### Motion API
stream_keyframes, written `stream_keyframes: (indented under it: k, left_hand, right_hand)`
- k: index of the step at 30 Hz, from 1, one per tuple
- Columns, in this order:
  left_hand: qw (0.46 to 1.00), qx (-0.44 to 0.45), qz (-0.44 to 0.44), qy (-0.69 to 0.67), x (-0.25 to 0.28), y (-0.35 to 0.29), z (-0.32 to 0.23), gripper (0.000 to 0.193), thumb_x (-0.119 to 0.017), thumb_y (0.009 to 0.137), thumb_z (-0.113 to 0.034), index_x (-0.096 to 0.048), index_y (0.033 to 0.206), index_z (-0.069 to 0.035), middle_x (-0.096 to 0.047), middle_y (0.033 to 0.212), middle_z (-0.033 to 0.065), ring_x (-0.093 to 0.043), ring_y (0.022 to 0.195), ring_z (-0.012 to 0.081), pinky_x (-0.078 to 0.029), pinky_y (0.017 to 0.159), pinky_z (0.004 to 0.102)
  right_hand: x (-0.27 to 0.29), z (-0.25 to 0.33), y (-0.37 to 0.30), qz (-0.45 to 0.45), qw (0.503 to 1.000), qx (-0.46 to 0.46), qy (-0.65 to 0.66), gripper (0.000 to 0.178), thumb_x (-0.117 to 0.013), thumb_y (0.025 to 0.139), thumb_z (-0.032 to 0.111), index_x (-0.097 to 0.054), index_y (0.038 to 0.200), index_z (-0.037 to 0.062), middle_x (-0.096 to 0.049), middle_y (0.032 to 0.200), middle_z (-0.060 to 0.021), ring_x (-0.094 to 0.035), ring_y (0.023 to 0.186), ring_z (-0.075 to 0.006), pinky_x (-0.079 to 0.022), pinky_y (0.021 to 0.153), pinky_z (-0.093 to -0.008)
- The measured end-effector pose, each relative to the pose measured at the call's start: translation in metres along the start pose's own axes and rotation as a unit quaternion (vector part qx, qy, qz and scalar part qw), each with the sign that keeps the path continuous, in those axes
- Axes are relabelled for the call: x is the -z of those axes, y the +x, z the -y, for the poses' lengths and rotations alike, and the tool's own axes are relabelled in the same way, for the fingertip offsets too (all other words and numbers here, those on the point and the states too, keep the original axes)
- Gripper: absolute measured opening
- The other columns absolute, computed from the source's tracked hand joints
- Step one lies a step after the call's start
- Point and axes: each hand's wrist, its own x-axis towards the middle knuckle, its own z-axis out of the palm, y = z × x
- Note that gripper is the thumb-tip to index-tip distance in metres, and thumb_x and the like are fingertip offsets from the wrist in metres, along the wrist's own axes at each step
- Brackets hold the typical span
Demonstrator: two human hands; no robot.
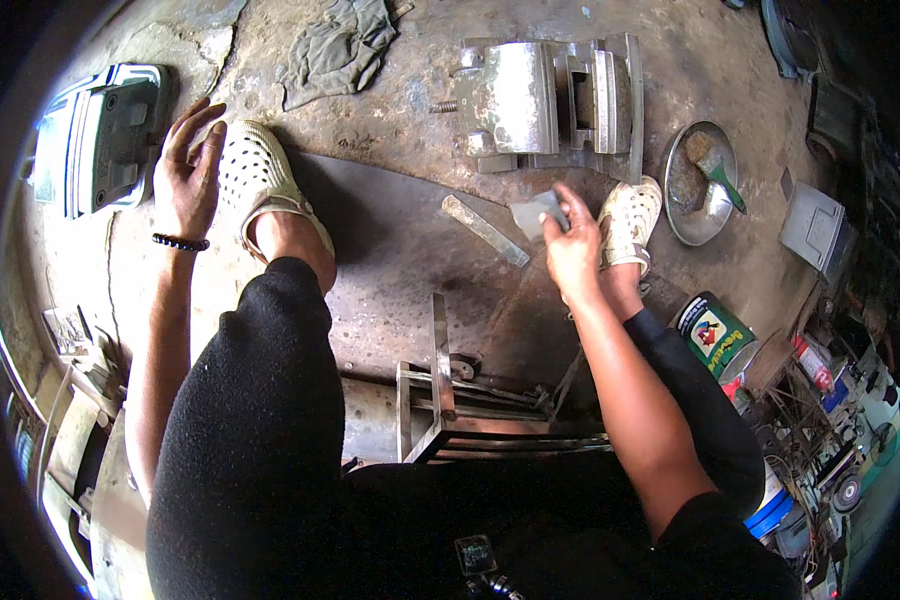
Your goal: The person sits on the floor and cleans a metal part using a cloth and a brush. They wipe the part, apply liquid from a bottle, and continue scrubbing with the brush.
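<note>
My right hand (573, 245) pinches a small grey flat piece, like a folded sheet of sandpaper (533, 214), between thumb and fingers. Just beyond it a heavy silver metal assembly (518, 97) lies on the floor, with worn paint, a slotted right part and a threaded bolt poking out to the left. A flat metal strip (485, 230) rests to the left of the right hand, apart from it. My left hand (187, 178) is raised beside my left shoe, its fingers stretched out and holding nothing. Left of that hand sits a black part in a silver-rimmed frame (120, 140).
A metal bowl (710, 225) holds a green-handled brush (718, 172) at the right. Nearer stand a paint can (718, 335) and cluttered tools. A grey rag (338, 50) lies at the back. Below me is a metal frame (460, 420); my clogs (260, 170) flank the floor.
</note>
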Motion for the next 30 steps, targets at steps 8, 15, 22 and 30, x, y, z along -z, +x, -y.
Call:
stream_keyframes:
  k: [8, 15, 22, 30]
  left_hand:
    - [0.999, -0.034, 0.014, 0.0, 0.002, 0.001, -0.004, 0.027, -0.06, 0.097, -0.018, -0.066, 0.12, -0.005, -0.052, 0.138, 0.0118, -0.055, 0.122, 0.0214, -0.048, 0.098, 0.0348]
    - [0.996, -0.047, 0.03, 0.069, 0.014, -0.006, 0.007, 0.026, -0.061, 0.096, -0.018, -0.066, 0.119, -0.006, -0.052, 0.139, 0.0121, -0.052, 0.127, 0.0238, -0.046, 0.101, 0.0382]
    - [0.996, -0.035, 0.038, 0.071, 0.015, -0.007, 0.007, 0.027, -0.061, 0.097, -0.02, -0.065, 0.12, -0.006, -0.052, 0.139, 0.0121, -0.051, 0.127, 0.0243, -0.045, 0.102, 0.04]
    - [0.998, -0.026, 0.033, 0.036, 0.006, 0.005, -0.009, 0.027, -0.06, 0.096, -0.022, -0.066, 0.119, -0.008, -0.053, 0.138, 0.012, -0.052, 0.127, 0.0258, -0.043, 0.104, 0.0425]
  right_hand:
    - [-0.007, 0.005, 0.035, -0.074, 0.956, 0.273, -0.082, 0.032, -0.058, 0.079, 0.001, -0.064, 0.11, 0.0083, -0.07, 0.101, -0.0123, -0.066, 0.085, -0.0312, -0.052, 0.079, -0.04]
    - [-0.023, -0.006, 0.038, 0.079, 0.891, 0.269, -0.358, 0.052, -0.067, 0.077, 0.016, -0.059, 0.129, 0.0153, -0.051, 0.128, -0.0151, -0.046, 0.123, -0.0341, -0.034, 0.104, -0.0501]
    - [-0.018, -0.005, 0.037, 0.026, 0.896, 0.32, -0.306, 0.038, -0.067, 0.08, 0.018, -0.066, 0.118, 0.0115, -0.056, 0.125, -0.0138, -0.049, 0.118, -0.0344, -0.035, 0.102, -0.0522]
    - [-0.011, 0.011, 0.005, -0.027, 0.992, 0.12, 0.026, 0.008, -0.067, 0.084, 0.004, -0.066, 0.092, 0.0014, -0.069, 0.097, -0.0124, -0.066, 0.09, -0.0287, -0.05, 0.082, -0.0356]
